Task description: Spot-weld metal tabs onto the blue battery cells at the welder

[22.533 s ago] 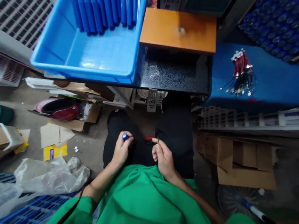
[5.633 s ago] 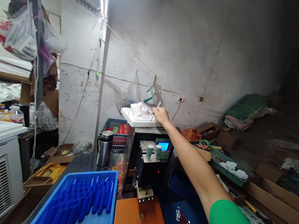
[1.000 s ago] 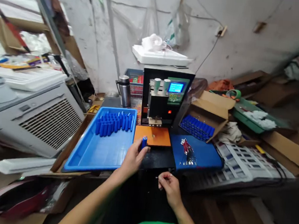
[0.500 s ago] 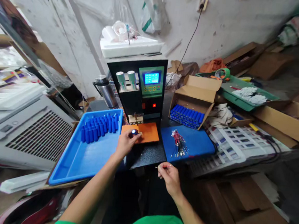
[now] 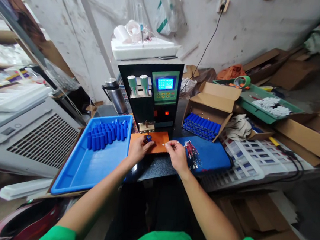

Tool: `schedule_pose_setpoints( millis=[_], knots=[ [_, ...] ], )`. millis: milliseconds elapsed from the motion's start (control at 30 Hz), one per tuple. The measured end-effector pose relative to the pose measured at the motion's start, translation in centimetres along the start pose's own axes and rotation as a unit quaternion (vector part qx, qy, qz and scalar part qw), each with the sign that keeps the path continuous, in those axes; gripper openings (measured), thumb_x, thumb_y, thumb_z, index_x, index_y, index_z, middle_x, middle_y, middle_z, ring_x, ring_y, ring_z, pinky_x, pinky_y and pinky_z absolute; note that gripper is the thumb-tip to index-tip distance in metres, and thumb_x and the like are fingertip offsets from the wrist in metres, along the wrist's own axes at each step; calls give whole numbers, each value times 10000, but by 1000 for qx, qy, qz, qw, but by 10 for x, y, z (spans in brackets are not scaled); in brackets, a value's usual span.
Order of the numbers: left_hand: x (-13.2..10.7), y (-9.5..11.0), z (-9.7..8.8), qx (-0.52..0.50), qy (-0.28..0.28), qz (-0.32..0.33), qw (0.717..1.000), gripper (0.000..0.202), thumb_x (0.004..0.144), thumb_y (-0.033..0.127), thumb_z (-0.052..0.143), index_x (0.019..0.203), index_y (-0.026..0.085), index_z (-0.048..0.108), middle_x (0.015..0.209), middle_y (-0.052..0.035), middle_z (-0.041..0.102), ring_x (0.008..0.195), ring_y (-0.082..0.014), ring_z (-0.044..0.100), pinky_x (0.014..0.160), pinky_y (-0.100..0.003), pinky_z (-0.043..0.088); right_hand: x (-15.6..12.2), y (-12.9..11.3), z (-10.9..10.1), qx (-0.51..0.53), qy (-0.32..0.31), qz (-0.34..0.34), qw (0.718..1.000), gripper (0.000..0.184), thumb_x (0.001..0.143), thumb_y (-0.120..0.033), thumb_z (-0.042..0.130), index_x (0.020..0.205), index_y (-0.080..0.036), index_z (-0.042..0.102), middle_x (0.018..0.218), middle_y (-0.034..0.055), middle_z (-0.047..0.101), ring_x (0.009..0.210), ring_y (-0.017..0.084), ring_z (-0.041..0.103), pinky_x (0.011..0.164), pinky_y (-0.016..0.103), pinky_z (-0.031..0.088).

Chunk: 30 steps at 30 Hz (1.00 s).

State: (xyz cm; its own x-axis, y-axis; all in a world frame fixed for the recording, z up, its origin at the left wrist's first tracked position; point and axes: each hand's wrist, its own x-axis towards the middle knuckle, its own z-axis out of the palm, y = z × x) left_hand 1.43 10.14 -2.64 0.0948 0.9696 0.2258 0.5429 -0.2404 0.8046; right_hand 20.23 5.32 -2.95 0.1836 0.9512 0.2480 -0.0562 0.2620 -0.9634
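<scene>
My left hand [image 5: 139, 149] is closed around a blue cylindrical battery cell [image 5: 148, 138] over the orange board [image 5: 160, 138], just in front of the spot welder's electrodes [image 5: 146, 126]. The fingers hide most of the cell. My right hand [image 5: 176, 153] pinches a small pale-tipped piece [image 5: 163, 145] above the board's right edge; the rest of it is hidden by the fingers. A bundle of red and black wire leads [image 5: 192, 154] with white ends lies on the blue pad [image 5: 215, 154], right beside my right hand.
A blue tray [image 5: 87, 177] with several standing cells is at left. The black welding machine [image 5: 164, 113] with a lit screen stands behind the board. To its right are a cardboard box [image 5: 217, 89] of blue cells and a green tray [image 5: 261, 113]. A steel flask [image 5: 117, 97] stands behind the blue tray.
My right hand has moved up and left from the table's front edge to the orange board, still pinching. The cell in my left hand has turned more upright near the electrodes. The view has shifted slightly.
</scene>
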Motion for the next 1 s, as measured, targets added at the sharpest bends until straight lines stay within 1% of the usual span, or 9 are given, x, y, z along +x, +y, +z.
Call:
schedule_pose_setpoints(
  millis=[67, 167, 267, 400, 567, 733, 900, 1000],
  knots=[
    [-1, -3, 2, 2, 5, 10, 1000, 348, 785, 476, 633, 925, 159, 665, 756, -53, 681, 681, -178, 613, 624, -281, 464, 17, 1, 10, 12, -8, 2, 1000, 226, 771, -393, 620, 757, -168, 621, 767, 39, 652, 708, 163, 595, 706, 287, 478],
    [-2, -3, 3, 17, 7, 20, 1000, 321, 815, 458, 606, 922, 160, 660, 757, -45, 667, 682, -169, 596, 625, -269, 452, 35, 8, 26, 36, -33, 25, 998, 225, 740, -392, 631, 715, -169, 615, 719, 32, 646, 680, 165, 597, 679, 283, 479],
    [-3, -2, 3, 50, 17, 29, 998, 282, 832, 435, 595, 886, 164, 655, 755, -34, 648, 665, -156, 563, 612, -258, 428, 43, 15, 42, 56, -47, 40, 997, 211, 722, -387, 634, 701, -178, 606, 673, 17, 637, 645, 162, 596, 642, 274, 477],
    [-4, -3, 2, 66, 26, 45, 996, 256, 849, 400, 587, 927, 167, 660, 757, -30, 641, 671, -154, 551, 613, -253, 412, 46, 20, 56, 53, -46, 41, 997, 220, 721, -397, 637, 713, -178, 611, 673, 18, 652, 637, 166, 603, 616, 268, 477],
    [-5, -3, 3, 83, 44, 39, 995, 244, 848, 387, 593, 940, 175, 671, 736, -24, 634, 661, -150, 545, 610, -248, 404, 48, 18, 61, 20, -57, 27, 998, 239, 744, -409, 627, 748, -171, 640, 722, 39, 689, 680, 181, 630, 628, 268, 478],
    [-4, -4, 4, 88, 48, 34, 994, 247, 860, 374, 569, 983, 184, 669, 752, -22, 636, 666, -149, 546, 610, -248, 398, 48, 17, 62, -43, -59, 4, 997, 197, 752, -376, 619, 738, -182, 653, 732, 38, 698, 701, 192, 632, 631, 270, 474],
    [-4, -3, 3, 111, 50, 36, 992, 248, 865, 380, 553, 947, 177, 668, 720, -16, 616, 658, -155, 539, 602, -254, 388, 48, 18, 64, -55, -52, 6, 997, 181, 758, -356, 609, 768, -183, 661, 769, 43, 708, 727, 197, 639, 661, 279, 481],
    [-4, -4, 3, 106, 49, 38, 992, 253, 868, 381, 550, 969, 183, 670, 765, -27, 643, 698, -165, 567, 631, -259, 408, 48, 18, 64, -64, -51, 10, 997, 187, 769, -360, 598, 758, -183, 657, 755, 43, 704, 713, 196, 635, 642, 275, 474]
  ],
)
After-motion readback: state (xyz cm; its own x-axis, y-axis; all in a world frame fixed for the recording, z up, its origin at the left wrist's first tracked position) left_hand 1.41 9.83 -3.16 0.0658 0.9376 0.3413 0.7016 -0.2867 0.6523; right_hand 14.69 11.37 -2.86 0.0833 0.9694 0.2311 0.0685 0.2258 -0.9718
